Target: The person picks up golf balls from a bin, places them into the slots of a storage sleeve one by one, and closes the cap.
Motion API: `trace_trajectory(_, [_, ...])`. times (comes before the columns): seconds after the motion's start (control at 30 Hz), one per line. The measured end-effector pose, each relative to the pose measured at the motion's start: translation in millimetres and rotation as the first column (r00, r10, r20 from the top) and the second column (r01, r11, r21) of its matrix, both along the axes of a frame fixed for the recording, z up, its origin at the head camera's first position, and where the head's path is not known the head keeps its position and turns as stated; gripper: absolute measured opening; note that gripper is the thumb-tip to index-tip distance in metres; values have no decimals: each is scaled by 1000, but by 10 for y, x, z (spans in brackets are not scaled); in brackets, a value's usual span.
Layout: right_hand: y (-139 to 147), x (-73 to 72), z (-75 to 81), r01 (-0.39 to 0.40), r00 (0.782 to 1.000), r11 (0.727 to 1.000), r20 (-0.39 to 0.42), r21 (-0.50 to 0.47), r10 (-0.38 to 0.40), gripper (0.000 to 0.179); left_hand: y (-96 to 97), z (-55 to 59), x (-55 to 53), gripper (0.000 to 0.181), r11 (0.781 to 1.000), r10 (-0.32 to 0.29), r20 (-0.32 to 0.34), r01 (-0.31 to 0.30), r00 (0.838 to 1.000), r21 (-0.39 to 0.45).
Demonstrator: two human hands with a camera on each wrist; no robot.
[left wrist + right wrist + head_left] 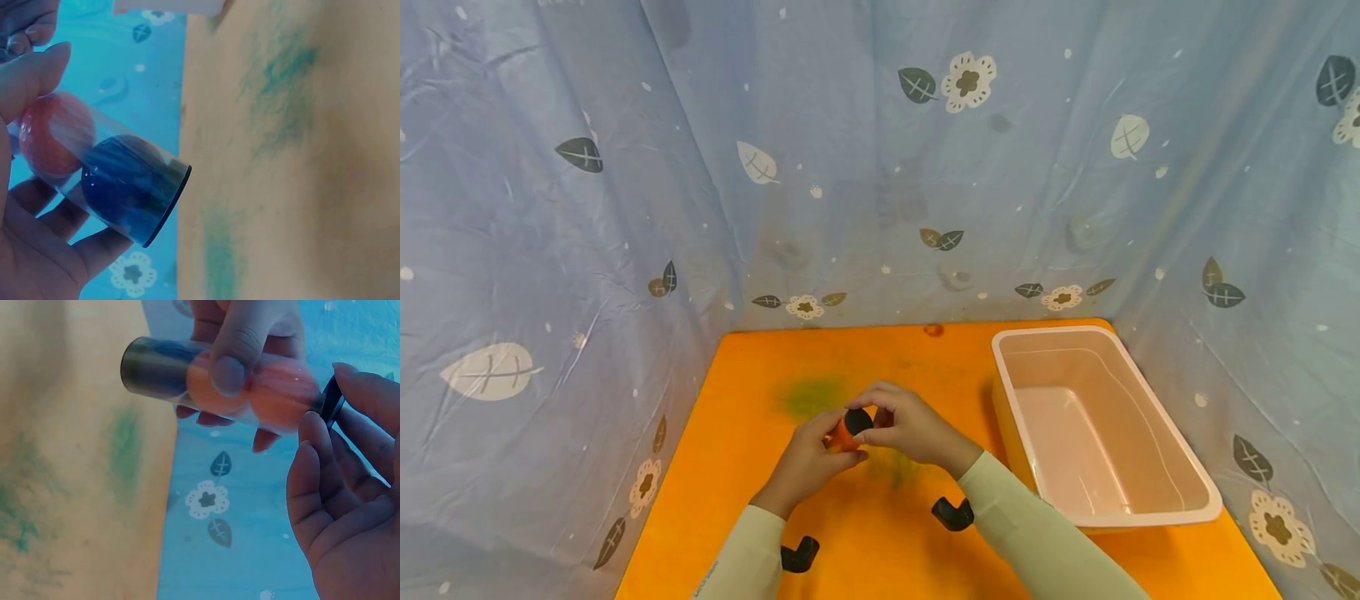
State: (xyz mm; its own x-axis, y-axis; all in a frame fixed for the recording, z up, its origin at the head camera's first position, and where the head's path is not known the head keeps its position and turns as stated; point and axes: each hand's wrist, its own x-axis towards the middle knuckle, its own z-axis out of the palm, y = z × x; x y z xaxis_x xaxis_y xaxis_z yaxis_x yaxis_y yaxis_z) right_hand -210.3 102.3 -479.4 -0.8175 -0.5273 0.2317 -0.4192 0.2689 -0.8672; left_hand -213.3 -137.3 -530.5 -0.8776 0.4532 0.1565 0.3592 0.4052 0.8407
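My left hand grips a clear plastic tube around its side, held over the table. Inside it, the right wrist view shows two orange-red balls in a row and a dark blue ball at the far end, which has a black rim. A round black lid stands edge-on, slightly slanted, right at the tube's other end. My right hand pinches this lid by its edge between thumb and fingertips. From the head view, the lid's flat black top faces up toward me.
An orange table with green smudges lies below the hands. To the right stands a pale pink plastic tub. Blue patterned curtains enclose the back and both sides. Black mounts stick out by the sleeves.
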Motion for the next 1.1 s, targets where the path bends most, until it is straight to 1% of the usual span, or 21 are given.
trace_trajectory(0.2, [-2,9,-26,8,1000,1000,-7,26,-8,40,-1,4,5,51,1000,0,19,0,1000,-15])
trace_trajectory(0.43, [-35,18,-57,28,999,998,-36,51,-26,38,-17,-19,4,52,1000,-8,0,8,1000,-29])
trace_trajectory(0.57, [-57,27,-71,34,998,997,-52,69,-31,38,-34,-37,1,53,1000,-18,4,18,1000,-22])
trace_trajectory(0.73, [-70,25,-75,32,997,995,-71,96,-26,35,-58,-48,-10,53,998,-35,2,35,999,-54])
trace_trajectory(0.83, [-68,13,-74,29,996,992,-93,126,-18,34,-70,-33,-13,53,996,-39,5,39,999,-80])
trace_trajectory(0.97, [-68,-6,-57,27,990,984,-141,176,-2,34,-79,-4,-19,52,994,-43,17,44,999,-100])
trace_trajectory(1.1, [-67,-22,-42,12,984,980,-176,198,23,33,-90,10,-32,49,991,-62,22,64,998,-113])
